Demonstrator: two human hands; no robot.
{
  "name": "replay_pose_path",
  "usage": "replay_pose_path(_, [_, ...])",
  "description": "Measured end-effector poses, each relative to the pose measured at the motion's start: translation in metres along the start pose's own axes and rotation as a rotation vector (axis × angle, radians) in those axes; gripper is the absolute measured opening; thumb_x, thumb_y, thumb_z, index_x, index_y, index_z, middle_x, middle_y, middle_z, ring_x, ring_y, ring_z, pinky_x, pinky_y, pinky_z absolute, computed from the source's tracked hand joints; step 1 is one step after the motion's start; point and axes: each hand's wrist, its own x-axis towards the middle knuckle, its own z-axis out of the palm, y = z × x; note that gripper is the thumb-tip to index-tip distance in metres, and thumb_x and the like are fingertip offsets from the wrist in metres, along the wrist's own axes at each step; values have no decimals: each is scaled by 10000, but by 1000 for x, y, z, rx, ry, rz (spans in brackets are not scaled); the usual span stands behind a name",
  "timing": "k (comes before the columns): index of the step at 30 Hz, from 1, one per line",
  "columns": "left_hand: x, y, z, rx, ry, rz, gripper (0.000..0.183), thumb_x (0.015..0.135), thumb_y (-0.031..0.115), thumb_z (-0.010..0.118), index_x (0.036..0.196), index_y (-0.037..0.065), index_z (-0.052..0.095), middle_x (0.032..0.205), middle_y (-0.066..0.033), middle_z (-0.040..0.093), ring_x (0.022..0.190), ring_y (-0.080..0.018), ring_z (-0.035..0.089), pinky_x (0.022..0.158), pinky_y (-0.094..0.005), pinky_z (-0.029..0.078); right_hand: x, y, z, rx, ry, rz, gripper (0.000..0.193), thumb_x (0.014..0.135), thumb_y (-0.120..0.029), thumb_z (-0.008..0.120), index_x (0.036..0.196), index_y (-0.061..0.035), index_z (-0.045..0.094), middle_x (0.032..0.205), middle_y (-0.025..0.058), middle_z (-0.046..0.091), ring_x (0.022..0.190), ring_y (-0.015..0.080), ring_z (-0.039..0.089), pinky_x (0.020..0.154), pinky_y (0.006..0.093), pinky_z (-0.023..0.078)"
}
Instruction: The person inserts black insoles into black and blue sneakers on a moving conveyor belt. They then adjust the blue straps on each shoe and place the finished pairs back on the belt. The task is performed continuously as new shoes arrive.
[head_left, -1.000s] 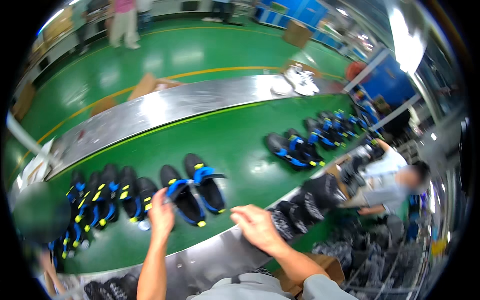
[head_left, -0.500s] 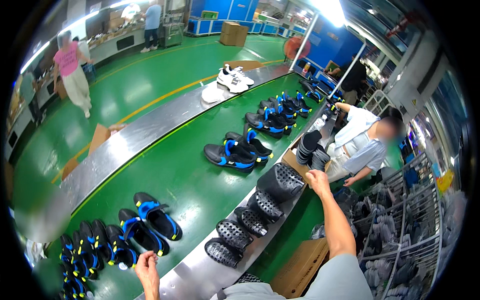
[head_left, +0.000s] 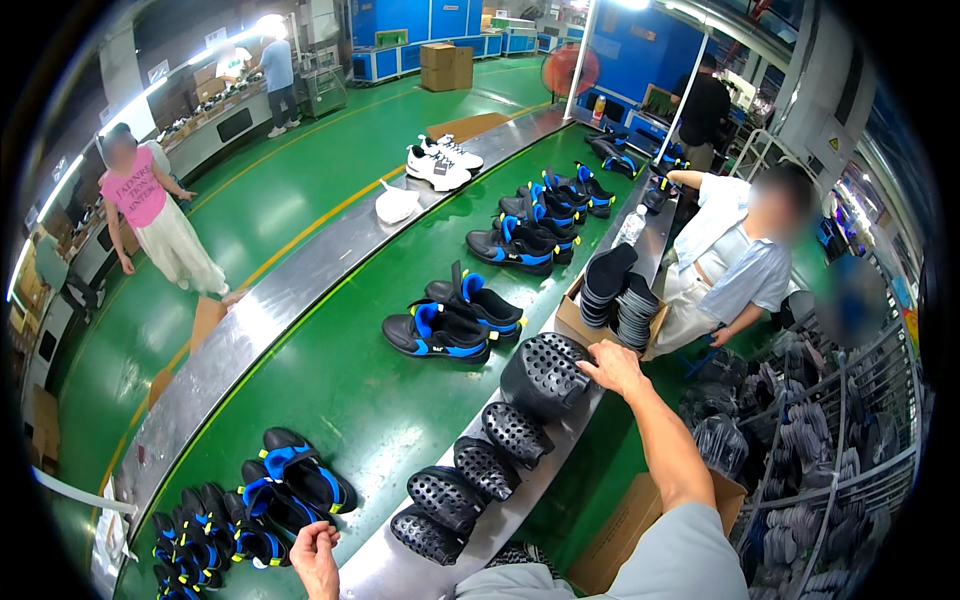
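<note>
My left hand (head_left: 316, 562) is closed in a pinch just in front of a pair of black-and-blue shoes (head_left: 318, 485). Whatever may be between its fingertips is too small to make out. Further right, my right hand (head_left: 617, 370) has its fingers bent against the right edge of the largest black perforated shoe form (head_left: 546, 377), seemingly gripping it. Smaller perforated forms (head_left: 449, 498) lie in a row from there toward me on a metal ledge (head_left: 385, 575). Beside my right hand, a carton (head_left: 572, 318) holds stacked dark insoles (head_left: 607, 285).
More black-and-blue shoes (head_left: 510, 245) stand along the green belt (head_left: 330, 390). White shoes (head_left: 440, 165) rest on the far metal edge. A co-worker (head_left: 725, 255) sits at the right, near a rack (head_left: 830, 440) of grey pieces. An open carton (head_left: 625, 535) stands beside my right arm.
My right hand has moved from the insole carton's edge to the largest perforated form. The view has shifted a little. Across the aisle, the person in pink has turned and stepped nearer.
</note>
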Motion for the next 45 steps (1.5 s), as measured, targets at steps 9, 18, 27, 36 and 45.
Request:
replay_pose_path(9, [-3, 4, 24, 5, -65, 22, 150, 969, -25, 551, 1031, -66, 681, 906, -114, 710, 815, -169, 702, 793, -300, 593, -7, 10, 3, -221, -25, -125, 389, 858, -416, 730, 1002, -55, 701, 1013, 142, 699, 1011, 340, 682, 869, 450, 548])
replay_pose_path(18, [-11, -12, 13, 71, -94, 21, 189, 947, 46, 647, 1118, -22, 690, 1014, -122, 724, 934, -193, 712, 847, -319, 577, -52, -67, -104, 97, 446, -68, 276, 851, -229, 735, 954, 20, 671, 862, 178, 670, 767, 340, 645, 707, 412, 521])
replay_pose_path(27, [17, 28, 42, -749, -119, -47, 720, 970, 373, 677, 1550, 125, 330, 1274, -96, 557, 1063, -155, 544, 867, -294, 460, -162, -336, -26, 1076, -798, -229, 333, 959, -292, 689, 1037, 32, 683, 809, 32, 665, 659, 97, 602, 604, 248, 499])
replay_pose_path(36, [35, -27, -27, -697, -3, -158, 570, 980, 328, 669, 1449, 78, 463, 1104, -72, 633, 964, -141, 625, 811, -301, 532, -162, -426, 22, 792, -1001, -293, 547, 920, -551, 677, 821, -14, 647, 637, 23, 578, 507, 93, 520, 449, 252, 403])
replay_pose_path(45, [158, -45, -33, 642, 236, 328, 781, 812, 20, 670, 1521, 92, 350, 1316, -272, 535, 1236, -438, 516, 1076, -468, 424, -110, -477, 48, 497, -817, -171, 496, 891, -454, 706, 719, 6, 639, 605, 37, 530, 524, 173, 486, 509, 393, 409])
